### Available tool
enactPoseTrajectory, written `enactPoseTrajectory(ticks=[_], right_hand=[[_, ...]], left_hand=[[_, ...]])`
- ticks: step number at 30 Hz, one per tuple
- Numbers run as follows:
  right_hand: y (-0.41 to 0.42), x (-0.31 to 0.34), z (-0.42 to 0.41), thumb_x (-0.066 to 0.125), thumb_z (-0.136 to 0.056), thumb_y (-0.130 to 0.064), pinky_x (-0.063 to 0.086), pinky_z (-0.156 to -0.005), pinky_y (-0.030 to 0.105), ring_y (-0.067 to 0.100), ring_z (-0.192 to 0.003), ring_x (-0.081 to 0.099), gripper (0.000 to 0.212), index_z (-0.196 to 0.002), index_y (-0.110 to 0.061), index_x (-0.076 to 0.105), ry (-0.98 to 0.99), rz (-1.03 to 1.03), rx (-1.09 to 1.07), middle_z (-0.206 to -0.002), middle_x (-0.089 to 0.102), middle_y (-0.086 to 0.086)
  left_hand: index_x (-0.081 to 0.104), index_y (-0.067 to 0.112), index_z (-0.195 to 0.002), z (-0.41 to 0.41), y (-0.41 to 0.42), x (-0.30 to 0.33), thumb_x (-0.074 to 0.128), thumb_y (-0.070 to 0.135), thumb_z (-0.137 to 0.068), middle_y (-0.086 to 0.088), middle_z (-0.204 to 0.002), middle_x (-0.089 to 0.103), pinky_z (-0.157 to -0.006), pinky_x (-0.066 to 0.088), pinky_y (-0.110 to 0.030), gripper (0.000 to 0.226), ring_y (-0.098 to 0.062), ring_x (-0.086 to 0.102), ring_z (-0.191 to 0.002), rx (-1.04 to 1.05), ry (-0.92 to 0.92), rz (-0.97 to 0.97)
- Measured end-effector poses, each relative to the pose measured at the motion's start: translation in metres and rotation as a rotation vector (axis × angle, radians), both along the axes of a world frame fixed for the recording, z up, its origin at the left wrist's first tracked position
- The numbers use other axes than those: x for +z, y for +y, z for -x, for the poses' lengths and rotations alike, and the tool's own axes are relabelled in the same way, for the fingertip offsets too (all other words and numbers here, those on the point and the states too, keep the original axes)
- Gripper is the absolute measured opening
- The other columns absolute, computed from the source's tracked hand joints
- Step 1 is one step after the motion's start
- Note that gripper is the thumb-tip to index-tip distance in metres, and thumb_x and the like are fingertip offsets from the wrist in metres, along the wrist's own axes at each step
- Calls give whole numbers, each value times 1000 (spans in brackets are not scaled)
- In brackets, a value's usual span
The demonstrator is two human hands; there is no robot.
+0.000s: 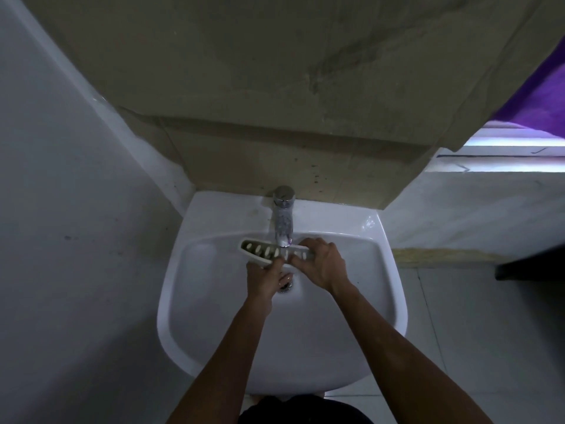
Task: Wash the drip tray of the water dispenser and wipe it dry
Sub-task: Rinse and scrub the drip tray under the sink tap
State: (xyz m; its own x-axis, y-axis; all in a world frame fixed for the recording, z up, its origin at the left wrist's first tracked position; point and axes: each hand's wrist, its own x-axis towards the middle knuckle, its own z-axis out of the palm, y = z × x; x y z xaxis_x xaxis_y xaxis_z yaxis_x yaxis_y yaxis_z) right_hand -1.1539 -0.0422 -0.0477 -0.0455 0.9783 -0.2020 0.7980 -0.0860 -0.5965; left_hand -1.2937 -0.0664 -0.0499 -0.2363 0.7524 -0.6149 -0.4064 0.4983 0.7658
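Note:
The drip tray (263,250) is a long grey slotted piece held level over the white sink (211,316), right under the chrome tap (283,221). My left hand (266,280) grips the tray's near edge at its left half. My right hand (321,263) closes over the tray's right end and hides it. The tap's spout is directly above the tray's middle; I cannot tell whether water is running. The drain (286,284) shows between my hands, below the tray.
A white wall (61,209) stands close on the left. Behind the sink is a beige panel (275,87). A window ledge (504,154) with purple cloth (541,96) is at the upper right. A dark shelf edge (532,267) juts in at the right.

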Motion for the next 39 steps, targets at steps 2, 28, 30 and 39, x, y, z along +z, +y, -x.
enactPoseTrajectory(ticks=[2, 28, 30, 39], right_hand=[[2, 3, 0, 62, -77, -66, 56, -78, 41, 24, -97, 58, 47, -105, -28, 66, 16, 17, -10, -108, 66, -1], [-13, 5, 5, 54, -73, -77, 44, -68, 31, 25, -102, 50, 58, -106, -31, 64, -55, -57, -62, -100, 60, 0], [-13, 4, 4, 55, -75, -75, 46, -70, 32, 24, -102, 50, 55, -107, -30, 64, -66, -49, -74, -101, 60, 0], [-17, 2, 0, 50, -77, -79, 45, -66, 30, 19, -98, 49, 57, -108, -32, 62, -81, -91, -110, -101, 60, -4]], left_hand=[[67, -4, -91, -1, 0, 2, 74, 10, -80, -19, -79, 65, -58, 58, -30, 19, -27, 65, -68, 18, 10, 24], [63, -2, -110, 11, -2, 0, 49, 10, -94, -19, -97, 67, -58, 59, -26, 24, -25, 68, -77, -43, 12, 77], [64, 2, -103, 6, -1, 3, 48, 11, -94, -18, -92, 67, -57, 58, -25, 20, -23, 66, -71, -52, 49, 89], [63, 12, -100, 6, 0, 13, 67, 31, -89, -10, -93, 68, -57, 59, -30, 22, -25, 68, -82, -85, -70, 142]])
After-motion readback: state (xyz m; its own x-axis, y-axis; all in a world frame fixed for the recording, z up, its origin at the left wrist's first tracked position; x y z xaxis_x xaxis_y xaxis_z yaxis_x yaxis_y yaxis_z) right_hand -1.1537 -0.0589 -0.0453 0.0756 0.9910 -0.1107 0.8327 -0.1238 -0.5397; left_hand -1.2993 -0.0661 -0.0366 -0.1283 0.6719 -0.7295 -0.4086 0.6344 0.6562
